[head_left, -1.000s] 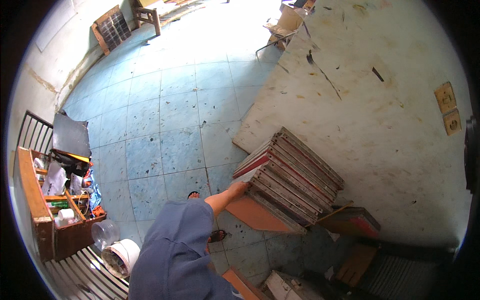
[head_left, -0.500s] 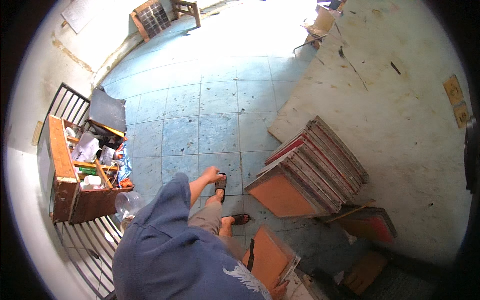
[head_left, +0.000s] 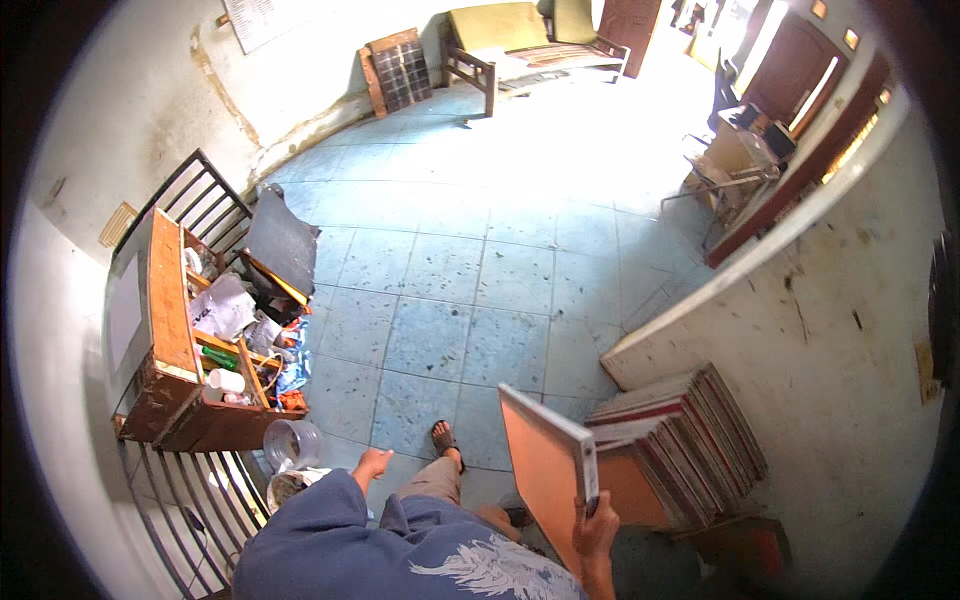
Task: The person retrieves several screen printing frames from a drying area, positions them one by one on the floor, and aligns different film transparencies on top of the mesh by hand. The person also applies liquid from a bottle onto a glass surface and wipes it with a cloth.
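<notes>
My right hand (head_left: 598,522) grips the grey edge of a framed orange screen panel (head_left: 535,450), which stands tilted upright beside my body. My left hand (head_left: 374,463) hangs by my hip with its fingers curled and nothing visible in them, near a clear plastic container (head_left: 293,445). Right of the held panel, a stack of similar frames (head_left: 705,440) leans at the foot of a stained white partition (head_left: 800,310). My forward foot in a dark sandal (head_left: 445,440) rests on the blue tiles.
A wooden cabinet full of clutter (head_left: 160,330) and black metal grilles (head_left: 180,500) line the left wall. A cushioned wooden bench (head_left: 500,30) and a leaning board (head_left: 405,75) are at the far wall. A folding chair with boxes (head_left: 725,160) stands by doors at the back right.
My left hand has let go of the stacked frames and moved left to my side. My right hand has raised an orange panel from low down. The view has swung up toward the room.
</notes>
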The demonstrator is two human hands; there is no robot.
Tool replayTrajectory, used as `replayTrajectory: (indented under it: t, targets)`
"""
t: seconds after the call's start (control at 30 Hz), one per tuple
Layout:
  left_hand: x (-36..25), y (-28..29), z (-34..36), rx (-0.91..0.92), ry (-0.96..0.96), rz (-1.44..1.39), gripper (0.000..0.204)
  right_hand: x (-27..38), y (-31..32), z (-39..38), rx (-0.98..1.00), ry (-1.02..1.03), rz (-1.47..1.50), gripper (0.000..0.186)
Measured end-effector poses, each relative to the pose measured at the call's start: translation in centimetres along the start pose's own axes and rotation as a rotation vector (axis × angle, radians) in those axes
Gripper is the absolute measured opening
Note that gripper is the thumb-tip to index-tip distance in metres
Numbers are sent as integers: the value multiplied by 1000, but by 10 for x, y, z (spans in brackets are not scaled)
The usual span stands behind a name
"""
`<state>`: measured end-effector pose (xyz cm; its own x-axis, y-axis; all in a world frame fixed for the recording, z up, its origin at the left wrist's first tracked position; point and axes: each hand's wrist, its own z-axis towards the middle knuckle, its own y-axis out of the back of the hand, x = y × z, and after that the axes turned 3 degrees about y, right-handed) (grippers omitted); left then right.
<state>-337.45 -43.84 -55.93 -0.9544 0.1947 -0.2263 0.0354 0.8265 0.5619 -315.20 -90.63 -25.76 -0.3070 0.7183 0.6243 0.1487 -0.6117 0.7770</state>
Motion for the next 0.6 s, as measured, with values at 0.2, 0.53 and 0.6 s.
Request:
replayTrajectory:
  t: [0.2, 0.53, 0.6]
  targets:
    - [-76, 51, 39, 27, 5, -452, 58, 70, -83, 192, -115, 73, 77, 35]
    - [-329, 136, 28, 679, 41, -1104, 115, 165, -145, 420, -320, -153, 738, 64]
    - [-372, 158, 40, 536, -19, -1422, 110, 109, -178, 465, -224, -123, 547, 77]
